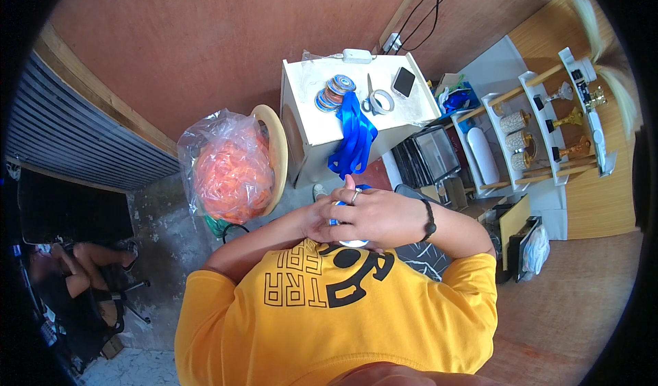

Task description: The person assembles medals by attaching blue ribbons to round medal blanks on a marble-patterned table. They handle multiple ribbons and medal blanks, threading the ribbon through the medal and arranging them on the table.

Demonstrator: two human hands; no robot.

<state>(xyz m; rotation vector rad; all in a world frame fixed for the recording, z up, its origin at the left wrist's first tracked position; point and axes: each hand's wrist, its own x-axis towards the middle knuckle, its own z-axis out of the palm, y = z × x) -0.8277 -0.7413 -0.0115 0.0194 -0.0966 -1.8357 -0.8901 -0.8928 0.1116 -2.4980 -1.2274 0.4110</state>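
Glossy blue satin ribbon drapes over near edge of white boxy cabinet, lower end just above hands. R hand crosses over L hand at yellow T-shirt, fingers tog. & bent on blue-and-white bit; L mostly hidden, can't tell its grip. Cab. top: stacked round spools, white tape roll, flat black rect. slab nr R edge. Cream oval chair back close L, grey concrete floor beyond; white shelf rack R.
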